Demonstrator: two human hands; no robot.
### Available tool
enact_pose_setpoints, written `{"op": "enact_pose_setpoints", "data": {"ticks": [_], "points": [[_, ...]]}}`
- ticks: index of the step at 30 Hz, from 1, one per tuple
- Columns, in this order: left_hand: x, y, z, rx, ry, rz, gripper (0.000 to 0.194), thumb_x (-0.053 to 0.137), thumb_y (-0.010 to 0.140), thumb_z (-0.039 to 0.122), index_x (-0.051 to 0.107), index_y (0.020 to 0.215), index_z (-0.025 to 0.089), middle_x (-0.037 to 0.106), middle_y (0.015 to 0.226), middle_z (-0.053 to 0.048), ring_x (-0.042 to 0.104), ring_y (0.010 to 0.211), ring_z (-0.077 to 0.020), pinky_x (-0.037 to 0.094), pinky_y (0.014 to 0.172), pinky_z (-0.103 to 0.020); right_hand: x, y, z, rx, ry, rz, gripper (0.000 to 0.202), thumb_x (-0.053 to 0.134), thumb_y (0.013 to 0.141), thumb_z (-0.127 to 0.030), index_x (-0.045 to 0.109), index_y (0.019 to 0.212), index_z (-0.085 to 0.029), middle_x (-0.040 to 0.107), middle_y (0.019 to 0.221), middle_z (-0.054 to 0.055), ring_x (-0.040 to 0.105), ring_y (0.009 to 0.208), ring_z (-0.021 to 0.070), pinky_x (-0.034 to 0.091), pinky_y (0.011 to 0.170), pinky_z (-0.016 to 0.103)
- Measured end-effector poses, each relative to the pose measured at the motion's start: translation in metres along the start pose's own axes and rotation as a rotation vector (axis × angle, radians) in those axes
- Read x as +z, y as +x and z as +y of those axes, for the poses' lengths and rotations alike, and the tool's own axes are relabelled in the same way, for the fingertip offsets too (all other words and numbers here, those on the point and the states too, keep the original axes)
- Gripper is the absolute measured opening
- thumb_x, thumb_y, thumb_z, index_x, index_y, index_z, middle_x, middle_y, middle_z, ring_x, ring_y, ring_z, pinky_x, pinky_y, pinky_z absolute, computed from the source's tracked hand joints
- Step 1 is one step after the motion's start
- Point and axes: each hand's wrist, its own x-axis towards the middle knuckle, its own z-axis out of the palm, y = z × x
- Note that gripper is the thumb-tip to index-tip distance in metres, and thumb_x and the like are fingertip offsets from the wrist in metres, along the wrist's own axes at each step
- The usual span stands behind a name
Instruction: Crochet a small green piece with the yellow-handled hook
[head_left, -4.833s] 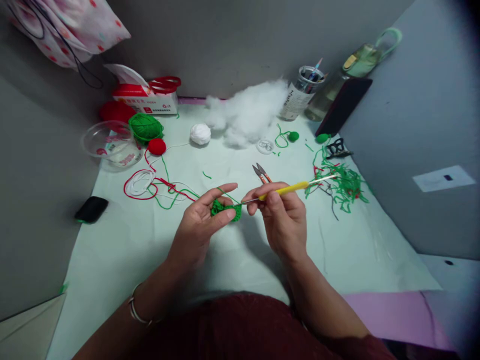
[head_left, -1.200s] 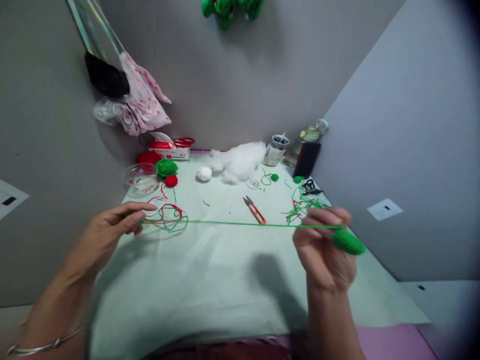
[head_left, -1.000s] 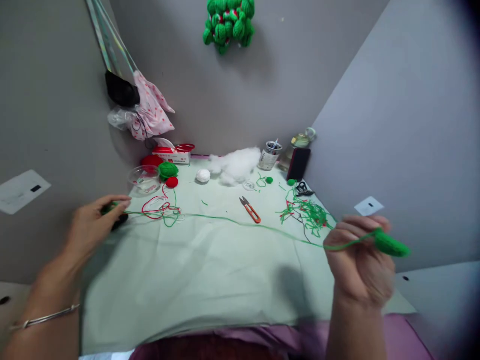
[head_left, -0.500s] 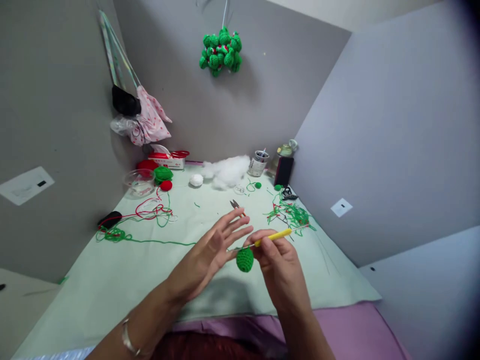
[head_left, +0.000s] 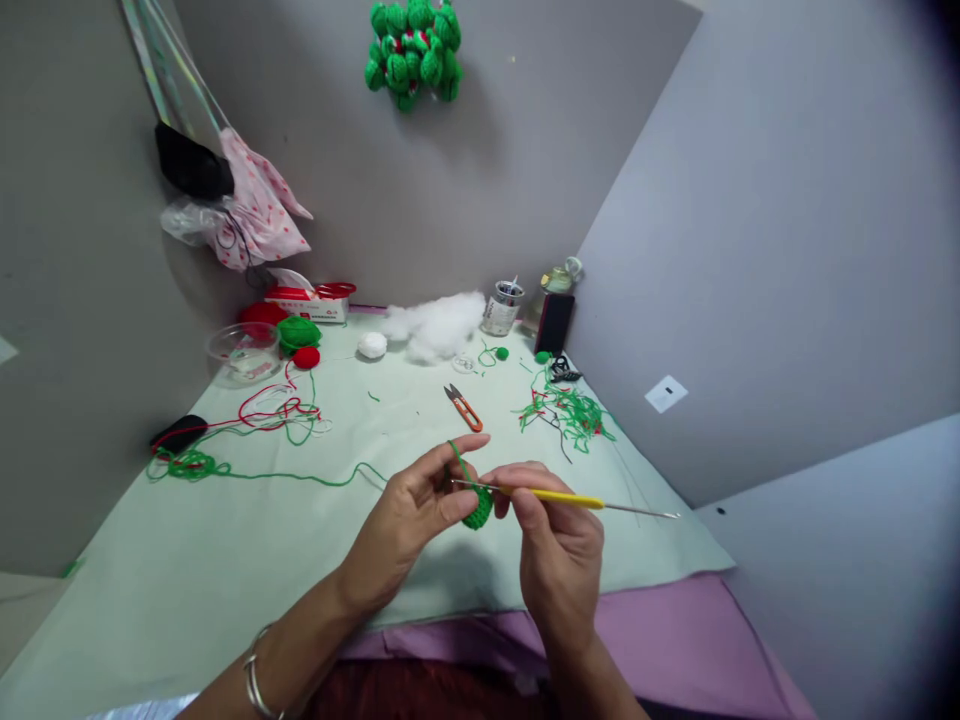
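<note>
Between my hands is a small round green crochet piece (head_left: 478, 510). My left hand (head_left: 409, 515) pinches it at its left side, and green yarn (head_left: 460, 462) runs up over the raised index finger. In my right hand (head_left: 559, 545) is a crochet hook (head_left: 559, 496) with a yellow handle, held like a pencil. Its left metal tip lies at the top of the green piece, by my left fingers; the other metal end points right. From my left hand the working yarn (head_left: 300, 478) trails left across the table to a loose green tangle (head_left: 191, 465).
Orange-handled thread snips (head_left: 463, 408) lie beyond my hands. Farther back are white stuffing (head_left: 439, 328), a white yarn ball (head_left: 371, 345), a clear tub (head_left: 244, 352) and a tin of tools (head_left: 502, 308). Yarn scraps (head_left: 574, 415) lie at right, near a dark phone (head_left: 555, 323).
My left hand, spread open before, has closed on the green piece, with yarn now over its index finger. The hook has tilted, its right end lower. The view has shifted, showing the snips fully.
</note>
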Motion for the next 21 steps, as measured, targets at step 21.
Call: {"op": "enact_pose_setpoints", "data": {"ticks": [21], "points": [[0.015,0.017,-0.009,-0.361,-0.441,-0.085,0.052,0.078,0.082,0.02,0.073,0.134,0.018,0.058,0.084,0.003,0.021,0.045,0.0029,0.018,0.042,-0.015,-0.022,0.006,0.017,0.399,0.433,0.118,0.023,0.077,0.093,-0.044,0.079,0.085,-0.022,0.074,0.075,0.002,0.063,0.058,0.0102,0.053,0.055,0.022]]}}
